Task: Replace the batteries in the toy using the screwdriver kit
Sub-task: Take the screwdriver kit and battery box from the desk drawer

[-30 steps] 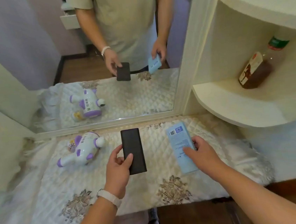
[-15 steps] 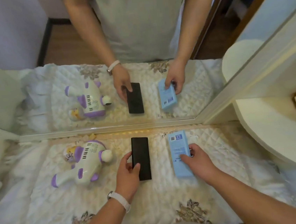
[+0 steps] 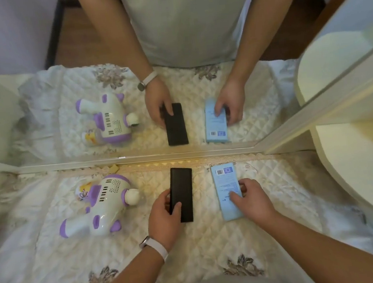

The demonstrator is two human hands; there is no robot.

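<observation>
A white and purple toy (image 3: 102,205) lies on its side at the left of the quilted cloth. A flat black case (image 3: 182,191) lies in the middle, and my left hand (image 3: 165,219) grips its near left edge, thumb on top. To the right lies a light blue box (image 3: 228,190) with a barcode at its far end. My right hand (image 3: 251,200) holds the near half of the blue box, fingers curled over it.
A mirror (image 3: 41,124) stands along the back of the table and repeats the toy, both boxes and the person. Its frame (image 3: 136,157) runs across the middle. A cream rounded shelf (image 3: 356,169) juts out at the right. The quilted cloth (image 3: 214,242) covers the tabletop.
The view has tilted down and closer. Both boxes have come down from slightly lifted to lying flat on the cloth, and both hands have stayed on them.
</observation>
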